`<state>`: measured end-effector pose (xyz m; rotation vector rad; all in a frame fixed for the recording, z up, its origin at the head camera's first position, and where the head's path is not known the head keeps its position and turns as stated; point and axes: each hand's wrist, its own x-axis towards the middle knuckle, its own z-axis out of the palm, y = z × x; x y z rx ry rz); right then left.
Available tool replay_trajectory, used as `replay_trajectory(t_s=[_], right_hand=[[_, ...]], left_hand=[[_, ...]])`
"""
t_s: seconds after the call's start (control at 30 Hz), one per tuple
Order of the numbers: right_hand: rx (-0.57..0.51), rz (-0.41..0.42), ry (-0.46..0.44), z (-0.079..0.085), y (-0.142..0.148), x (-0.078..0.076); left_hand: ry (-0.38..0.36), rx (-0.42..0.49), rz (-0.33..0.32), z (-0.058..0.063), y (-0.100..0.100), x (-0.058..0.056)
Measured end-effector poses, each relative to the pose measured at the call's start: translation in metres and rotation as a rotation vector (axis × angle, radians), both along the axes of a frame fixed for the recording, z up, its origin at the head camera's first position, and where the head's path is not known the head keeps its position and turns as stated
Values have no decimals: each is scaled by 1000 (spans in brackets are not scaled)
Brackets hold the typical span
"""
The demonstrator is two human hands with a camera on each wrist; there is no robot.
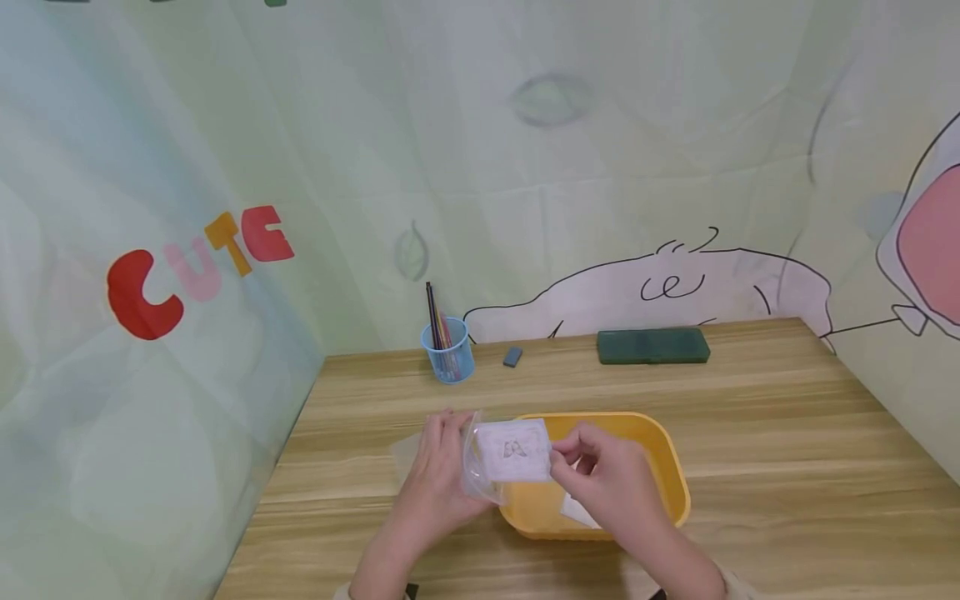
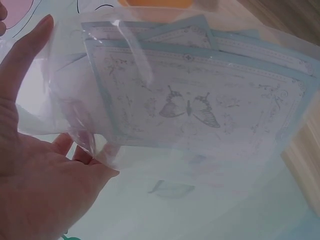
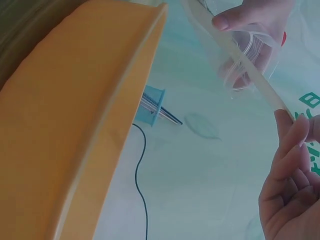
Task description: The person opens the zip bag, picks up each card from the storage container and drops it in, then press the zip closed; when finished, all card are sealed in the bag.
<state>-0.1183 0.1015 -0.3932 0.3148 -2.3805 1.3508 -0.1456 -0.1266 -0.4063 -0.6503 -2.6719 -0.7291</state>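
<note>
My left hand (image 1: 442, 471) holds a clear plastic bag (image 1: 474, 475) near its mouth, thumb on one side and fingers on the other. Pale cards with light blue borders (image 2: 190, 100) show through the bag in the left wrist view, the front one printed with a butterfly. A white piece with a small butterfly picture (image 1: 513, 450) overlaps the bag's mouth. The thumb and fingertips of my right hand (image 1: 611, 475) pinch its right end. Edge-on in the right wrist view, this white piece (image 3: 260, 82) is a slim strip stretching between both hands.
Under the hands stands a yellow basket (image 1: 678, 475) with a white paper piece (image 1: 579, 511) in it. Behind, on the wooden table (image 1: 787, 433), are a blue cup (image 1: 453, 367) of pencils, a small grey-blue block (image 1: 512, 357) and a dark green case (image 1: 652, 346). Printed cloth hangs behind.
</note>
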Motion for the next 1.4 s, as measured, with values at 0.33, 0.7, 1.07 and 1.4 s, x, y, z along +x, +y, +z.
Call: replay_trajectory(t_s=[0.33,0.7,1.07,1.4], right_hand=[[31,34,-80,-2,-9,-6],[60,75,-86,-8,-25,-15],[98,132,3,-21,-43,-21],[170,159,-13,-24,-52,-22]], left_hand=[[57,1,-28,-1,1,-1],[48,12,-37,-3,2,0],[133,-9,-58,-6,2,-2],[100,-5,-56,-4,3,-1]])
